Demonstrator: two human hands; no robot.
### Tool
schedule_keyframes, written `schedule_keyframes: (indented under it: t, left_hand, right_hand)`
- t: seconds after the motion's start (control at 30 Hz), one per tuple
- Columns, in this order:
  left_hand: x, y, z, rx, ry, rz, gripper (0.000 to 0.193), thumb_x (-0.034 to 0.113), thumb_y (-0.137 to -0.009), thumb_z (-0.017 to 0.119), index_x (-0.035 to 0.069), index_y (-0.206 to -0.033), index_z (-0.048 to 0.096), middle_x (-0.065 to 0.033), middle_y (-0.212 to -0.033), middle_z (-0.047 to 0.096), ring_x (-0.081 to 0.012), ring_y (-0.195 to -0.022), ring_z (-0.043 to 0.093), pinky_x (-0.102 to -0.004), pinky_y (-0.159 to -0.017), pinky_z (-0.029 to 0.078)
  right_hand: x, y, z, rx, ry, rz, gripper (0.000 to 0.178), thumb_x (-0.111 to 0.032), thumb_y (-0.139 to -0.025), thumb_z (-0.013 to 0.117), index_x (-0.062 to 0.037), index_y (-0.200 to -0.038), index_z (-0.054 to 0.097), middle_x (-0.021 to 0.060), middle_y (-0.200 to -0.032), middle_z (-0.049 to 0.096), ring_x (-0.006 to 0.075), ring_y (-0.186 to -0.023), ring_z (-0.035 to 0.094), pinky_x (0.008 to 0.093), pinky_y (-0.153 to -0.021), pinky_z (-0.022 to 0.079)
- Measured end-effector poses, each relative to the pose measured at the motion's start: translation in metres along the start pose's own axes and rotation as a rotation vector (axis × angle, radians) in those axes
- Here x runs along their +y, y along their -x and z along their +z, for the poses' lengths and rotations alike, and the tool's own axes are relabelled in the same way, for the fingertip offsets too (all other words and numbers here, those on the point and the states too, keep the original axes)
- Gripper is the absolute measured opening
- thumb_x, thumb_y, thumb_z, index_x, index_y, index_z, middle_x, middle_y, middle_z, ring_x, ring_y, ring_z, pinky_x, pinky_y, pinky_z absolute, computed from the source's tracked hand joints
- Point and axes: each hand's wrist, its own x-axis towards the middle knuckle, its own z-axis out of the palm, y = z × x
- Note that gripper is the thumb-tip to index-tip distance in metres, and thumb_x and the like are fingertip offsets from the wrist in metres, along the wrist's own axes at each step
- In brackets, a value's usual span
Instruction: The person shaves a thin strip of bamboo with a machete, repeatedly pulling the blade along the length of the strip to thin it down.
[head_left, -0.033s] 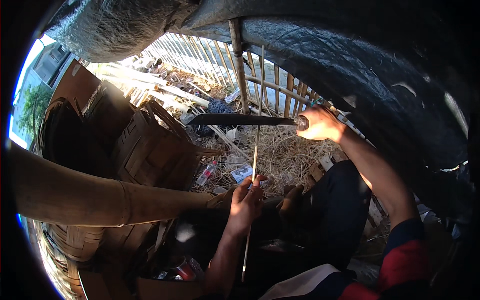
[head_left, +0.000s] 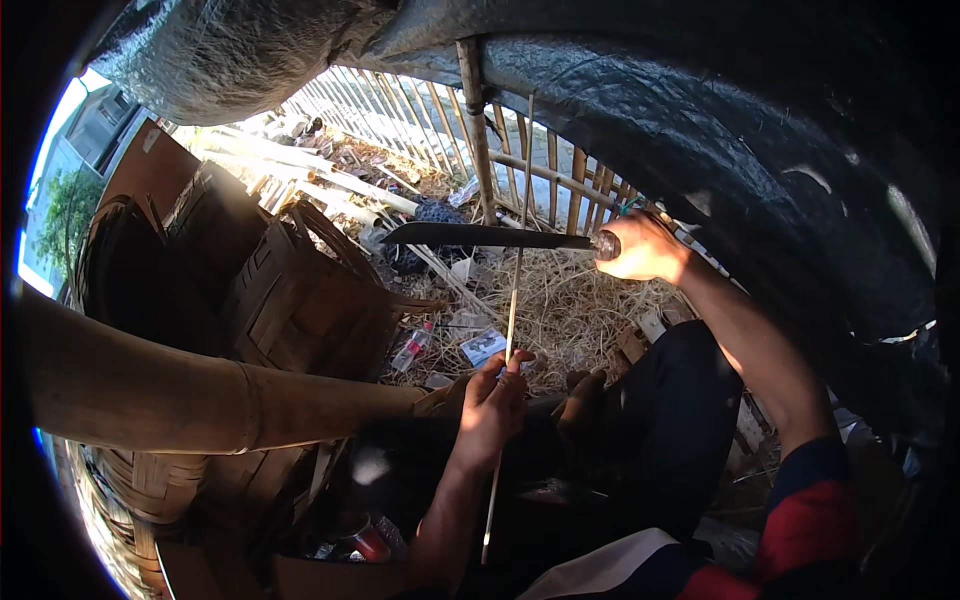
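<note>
My right hand (head_left: 640,248) is closed round the handle of a machete. Its dark, wide blade (head_left: 460,235) points left, nearly level, and crosses a thin pale bamboo stick (head_left: 514,300). Whether the edge bites into the stick cannot be seen. My left hand (head_left: 492,405) pinches that stick lower down, between thumb and fingers. The stick stands steeply, its top leaning a little right toward the fence and its lower end hanging by my lap.
A thick bamboo pole (head_left: 200,400) runs in from the left, ending near my left hand. Behind it stand woven bamboo baskets (head_left: 300,290). Shavings (head_left: 570,310) and litter cover the ground before a slatted bamboo fence (head_left: 420,120). Dark sheeting (head_left: 700,130) hangs at right.
The machete blade and the upper end of the stick have shifted very slightly to the right. My left hand has stayed in place.
</note>
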Motion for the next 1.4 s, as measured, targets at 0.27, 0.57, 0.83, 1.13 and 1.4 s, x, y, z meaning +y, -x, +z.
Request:
schedule_keyframes:
  t: [0.27,0.57,0.83,1.13,1.4]
  left_hand:
    - [0.001,0.007,-0.002,-0.018,0.009,-0.027,0.019,0.021,-0.101,0.044,0.008,-0.107,0.056,0.0095,-0.059,0.028,-0.0003,-0.043,0.021,-0.02,-0.039,0.015]
    - [-0.008,0.006,-0.009,-0.052,0.012,-0.025,0.017,0.022,-0.101,0.045,0.009,-0.105,0.056,0.0092,-0.059,0.028,-0.0007,-0.043,0.021,-0.0208,-0.038,0.015]
    - [0.001,0.006,-0.008,-0.088,0.02,-0.045,0.017,0.026,-0.1,0.046,0.012,-0.102,0.055,0.0096,-0.059,0.028,-0.0007,-0.043,0.021,-0.0208,-0.038,0.014]
    - [0.001,0.011,-0.008,-0.098,0.012,-0.042,0.018,0.026,-0.101,0.046,0.011,-0.102,0.055,0.0094,-0.058,0.027,-0.0013,-0.043,0.022,-0.0206,-0.038,0.014]
    - [-0.002,0.013,0.0,-0.044,0.022,-0.102,0.016,0.024,-0.101,0.044,0.012,-0.098,0.054,0.0096,-0.057,0.026,-0.001,-0.043,0.022,-0.0203,-0.037,0.014]
  right_hand:
    - [-0.006,0.005,0.005,-0.029,0.083,-0.205,0.022,-0.027,-0.069,0.066,-0.0057,-0.065,0.06,0.0142,-0.059,0.058,0.0323,-0.059,0.061,0.0459,-0.059,0.048]
    - [-0.008,0.005,0.002,-0.021,-0.007,-0.031,0.021,-0.027,-0.072,0.066,-0.0064,-0.073,0.063,0.0132,-0.064,0.061,0.0287,-0.067,0.063,0.0429,-0.067,0.05]
    - [0.013,-0.002,0.003,0.187,-0.036,0.009,0.023,-0.026,-0.071,0.067,-0.0044,-0.068,0.061,0.0142,-0.063,0.061,0.0281,-0.059,0.062,0.0395,-0.057,0.05]
    - [0.01,0.002,0.0,0.07,0.142,0.015,0.026,-0.032,-0.071,0.066,-0.0062,-0.072,0.063,0.0146,-0.069,0.063,0.0326,-0.066,0.062,0.0441,-0.063,0.051]
    - [0.044,-0.001,0.008,0.238,0.172,0.083,0.026,-0.031,-0.068,0.066,-0.0053,-0.072,0.063,0.0177,-0.067,0.061,0.0336,-0.065,0.062,0.0428,-0.067,0.05]
